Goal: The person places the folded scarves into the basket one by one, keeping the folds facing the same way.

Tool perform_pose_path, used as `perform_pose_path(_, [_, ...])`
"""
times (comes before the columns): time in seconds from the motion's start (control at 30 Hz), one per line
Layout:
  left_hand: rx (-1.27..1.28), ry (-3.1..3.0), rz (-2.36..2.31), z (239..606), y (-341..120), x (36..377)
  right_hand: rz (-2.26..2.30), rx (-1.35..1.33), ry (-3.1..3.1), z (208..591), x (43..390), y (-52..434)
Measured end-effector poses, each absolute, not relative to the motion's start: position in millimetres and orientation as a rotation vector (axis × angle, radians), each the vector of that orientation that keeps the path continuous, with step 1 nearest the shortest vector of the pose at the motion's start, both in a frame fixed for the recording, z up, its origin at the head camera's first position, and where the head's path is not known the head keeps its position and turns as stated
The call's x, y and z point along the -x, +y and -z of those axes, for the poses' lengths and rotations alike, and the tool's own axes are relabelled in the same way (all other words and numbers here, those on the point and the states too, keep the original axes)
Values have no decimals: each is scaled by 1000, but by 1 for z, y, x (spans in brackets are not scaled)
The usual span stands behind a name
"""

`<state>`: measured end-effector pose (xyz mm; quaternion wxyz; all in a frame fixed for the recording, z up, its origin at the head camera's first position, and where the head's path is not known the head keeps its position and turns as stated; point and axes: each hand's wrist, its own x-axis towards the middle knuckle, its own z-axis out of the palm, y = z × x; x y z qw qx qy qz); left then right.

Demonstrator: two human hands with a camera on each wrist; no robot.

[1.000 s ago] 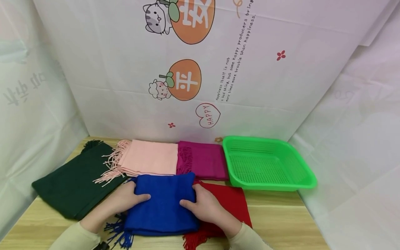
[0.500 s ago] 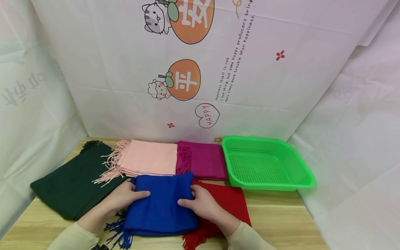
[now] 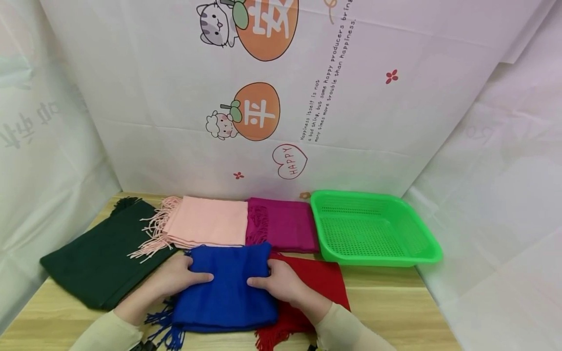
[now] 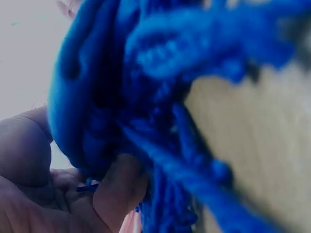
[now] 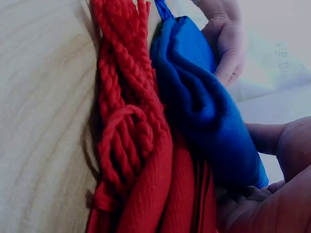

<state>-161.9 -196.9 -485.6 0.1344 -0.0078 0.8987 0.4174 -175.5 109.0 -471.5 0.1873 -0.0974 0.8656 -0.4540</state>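
A folded blue scarf (image 3: pixel 228 287) lies at the table's near edge, partly over a red scarf (image 3: pixel 322 282). My left hand (image 3: pixel 177 277) grips its left side with the thumb on top and the fingers tucked beneath. My right hand (image 3: pixel 281 282) grips the right side the same way. The left wrist view is filled by the blue scarf (image 4: pixel 121 97) and its fringe, with my left hand (image 4: pixel 39 189) curled against the folds. In the right wrist view the blue scarf (image 5: pixel 204 107) rests on the red scarf (image 5: pixel 141 184), whose braided fringe lies on the wood.
A green perforated basket (image 3: pixel 382 261) stands at the right, with nothing in it. Behind the blue scarf lie a pink scarf (image 3: pixel 210 222) and a magenta scarf (image 3: pixel 285 224); a dark green scarf (image 3: pixel 96 258) is at the left. A printed white sheet walls in the wooden table (image 3: pixel 386 307).
My right thumb has slid slightly further left onto the blue scarf. Both hands keep their hold and the scarf stays on the table.
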Motion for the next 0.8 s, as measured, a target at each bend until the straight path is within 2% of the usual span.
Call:
perform_pose_path(0.13, [-36,2672,-1143,484,-192,159,1258,271,2450,472,175,107])
perform_pose_path(0.37, [-97,2736,-1171,507,-198,167,1264,263,2457,472,173,103])
perform_pose_path(0.57, [-68,2624,-1305,487,-191,158,1240,263,2478,473,174,103])
perform_pose_path(0.8, [23,2492,-1418,482,-187,154,1272,257,2466,474,174,103])
